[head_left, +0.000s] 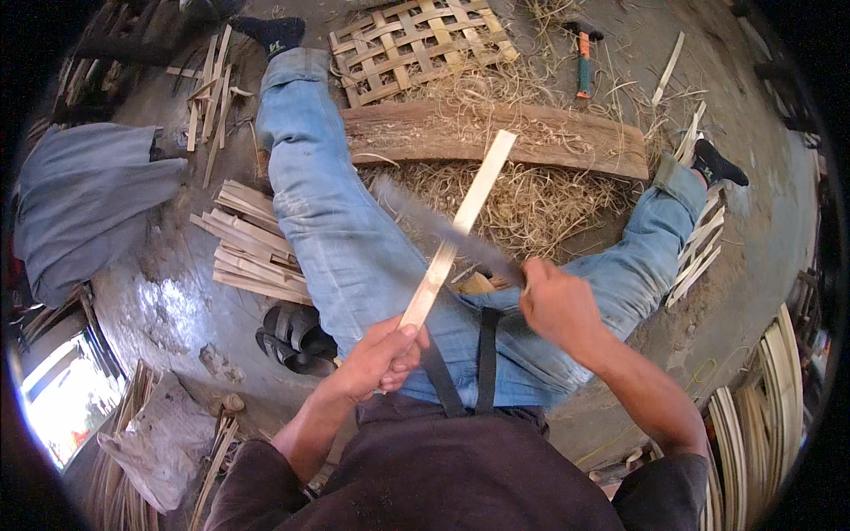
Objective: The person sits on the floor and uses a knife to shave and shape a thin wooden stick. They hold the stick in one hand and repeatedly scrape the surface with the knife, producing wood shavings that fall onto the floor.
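Note:
My left hand is closed round the lower end of a pale, flat bamboo strip, which slants up and to the right over my lap. In my right hand is the handle of a long knife. Its blade is smeared by motion and crosses the strip near the middle, pointing up and to the left. Whether the edge touches the strip I cannot tell. Beyond the strip's tip lies a thick wooden plank between my outstretched legs, with curly shavings heaped in front of it.
A woven lattice panel and an orange-and-green-handled hammer lie beyond the plank. Split strips are stacked by my left leg, near dark sandals. More strips lie under my right leg. A grey cloth hangs at far left.

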